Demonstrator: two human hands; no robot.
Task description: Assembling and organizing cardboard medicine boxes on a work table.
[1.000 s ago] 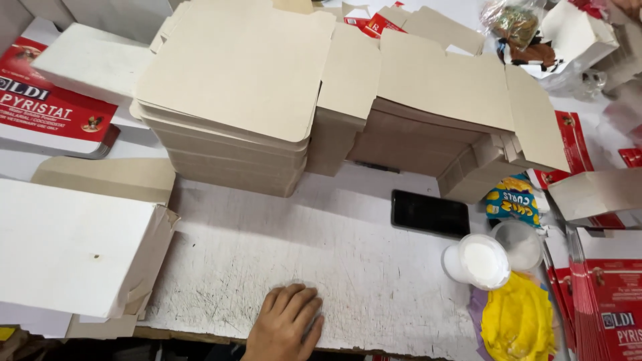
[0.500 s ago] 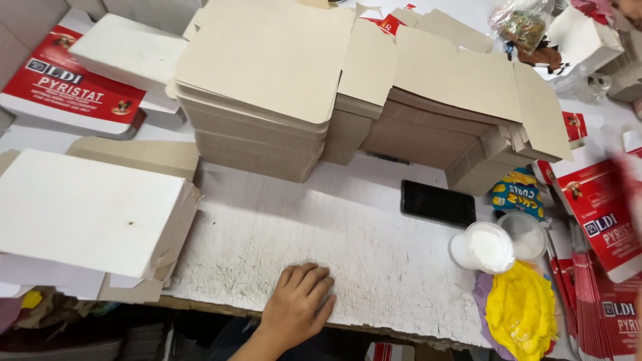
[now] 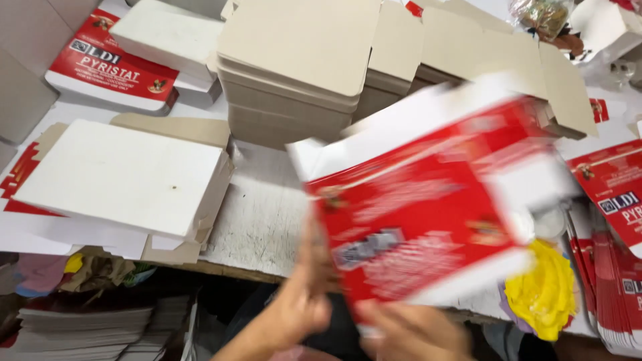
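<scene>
Your left hand and right hand grip flat red-and-white carton blank by lower edge, fingers clamped on it (blurred), above white worktable, before brown cardboard stack.

A packing workshop — tall stacks of flat grey cardboard box blanks and piles of red printed cartons crowd a rough white worktable.

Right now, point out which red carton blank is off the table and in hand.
The blurred red carton blank between the left hand and right hand; the others lie stacked flat.
</scene>
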